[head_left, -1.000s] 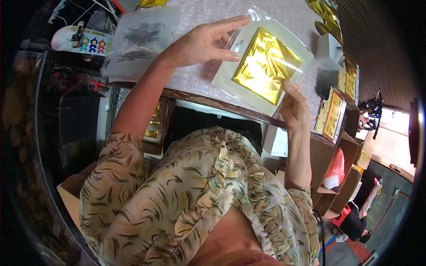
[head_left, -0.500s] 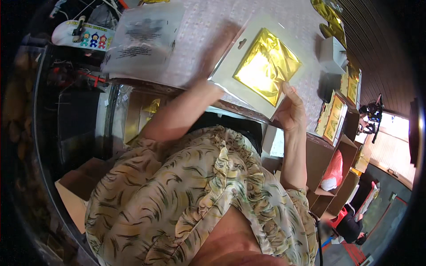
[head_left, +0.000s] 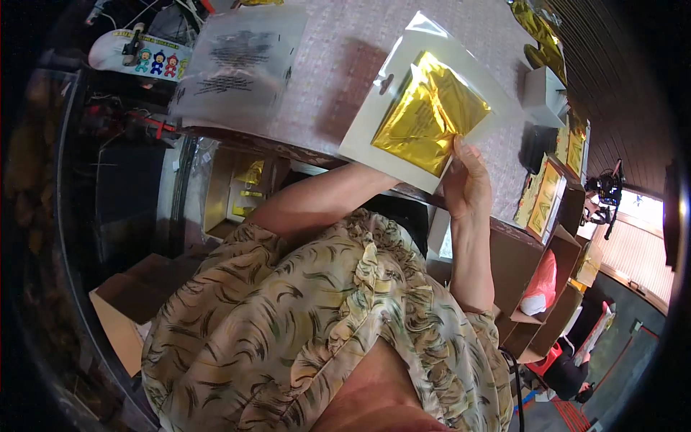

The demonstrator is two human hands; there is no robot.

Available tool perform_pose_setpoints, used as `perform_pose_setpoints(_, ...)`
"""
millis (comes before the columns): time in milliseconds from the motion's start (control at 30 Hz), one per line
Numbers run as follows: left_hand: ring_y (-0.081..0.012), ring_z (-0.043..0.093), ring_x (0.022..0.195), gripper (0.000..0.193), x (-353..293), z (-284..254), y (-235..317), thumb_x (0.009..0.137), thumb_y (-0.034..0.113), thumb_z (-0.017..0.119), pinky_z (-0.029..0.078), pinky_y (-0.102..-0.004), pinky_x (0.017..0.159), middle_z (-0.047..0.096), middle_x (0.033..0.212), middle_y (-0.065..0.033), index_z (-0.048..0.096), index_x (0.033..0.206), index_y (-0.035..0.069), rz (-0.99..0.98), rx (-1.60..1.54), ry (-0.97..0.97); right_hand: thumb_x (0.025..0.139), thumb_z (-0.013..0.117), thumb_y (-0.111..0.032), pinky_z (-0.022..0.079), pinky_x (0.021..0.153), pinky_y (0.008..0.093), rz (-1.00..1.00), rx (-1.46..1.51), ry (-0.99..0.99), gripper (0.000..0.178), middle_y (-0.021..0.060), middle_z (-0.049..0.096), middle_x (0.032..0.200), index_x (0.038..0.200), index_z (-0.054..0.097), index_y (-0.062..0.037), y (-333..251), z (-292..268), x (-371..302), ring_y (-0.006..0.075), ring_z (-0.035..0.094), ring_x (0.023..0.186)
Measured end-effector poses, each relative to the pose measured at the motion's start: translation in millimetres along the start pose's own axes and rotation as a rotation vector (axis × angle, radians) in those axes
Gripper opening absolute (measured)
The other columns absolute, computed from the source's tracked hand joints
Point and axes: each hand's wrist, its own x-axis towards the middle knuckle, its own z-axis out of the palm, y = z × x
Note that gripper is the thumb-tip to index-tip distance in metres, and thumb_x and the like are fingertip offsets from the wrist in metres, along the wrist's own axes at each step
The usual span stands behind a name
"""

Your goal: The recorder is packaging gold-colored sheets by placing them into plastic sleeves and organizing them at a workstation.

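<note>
In front of me, over the near edge of the table, a folded gold foil packet [head_left: 425, 119] lies against a pale card [head_left: 358, 135]. The card has a hang hole, and a clear plastic bag [head_left: 426, 26] surrounds it, standing out past its far edge. My right hand [head_left: 466, 176] grips the card's near right edge, its thumb on top beside the foil. From the left my forearm [head_left: 324, 193] reaches beneath the card; the card hides my left hand and its fingers, so its hold cannot be seen.
A stack of clear printed bags [head_left: 241, 68] lies at the table's left. On the right stand a white open box [head_left: 545, 97], a black object [head_left: 536, 146] and yellow printed packs [head_left: 543, 201]. Cardboard boxes [head_left: 119, 309] sit below, and a skateboard [head_left: 137, 54] at far left.
My left forearm has moved right, farther under the card. The card has tilted, and the glare on the foil has shrunk. My right hand keeps its grip near the same edge.
</note>
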Motion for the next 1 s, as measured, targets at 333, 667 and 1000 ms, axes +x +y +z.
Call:
perform_pose_setpoints(333,-0.0252,0.057,0.12,0.052,3,-12,19,0.105,0.044,0.033,0.047,-0.043,0.102,0.058,0.131,-0.0103,0.052,0.134,0.006,-0.088,-0.074,-0.034,0.083,0.073,-0.004,0.042,0.104,0.0336,0.008,0.054,-0.017,0.016,0.0054,0.066,0.102,0.09,0.059,-0.007,-17,13,-10,0.0182,0.062,0.101)
perform_pose_setpoints(667,-0.0167,0.061,0.107,0.039,-28,-1,65,0.093,0.01,0.064,0.05,-0.0335,0.092,0.064,0.116,-0.0085,0.056,0.13,-0.002,-0.102,0.729,-0.064,0.086,0.07,-0.001,0.054,0.084,0.0289,-0.163,-0.057,0.009,0.009,0.0085,0.07,0.091,0.091,0.062,-0.0043,-48,-11,6,0.0158,0.067,0.086)
perform_pose_setpoints(1000,-0.0136,0.061,0.105,0.03,-34,-1,49,0.095,0.011,0.063,0.052,-0.0313,0.088,0.064,0.113,-0.0028,0.059,0.123,0.004,-0.092,0.526,0.001,0.087,0.074,-0.013,0.056,0.067,0.0264,-0.121,-0.307,-0.052,0.03,0.0063,0.071,0.093,0.114,0.064,-0.0024,-73,-15,3,0.0136,0.069,0.079)
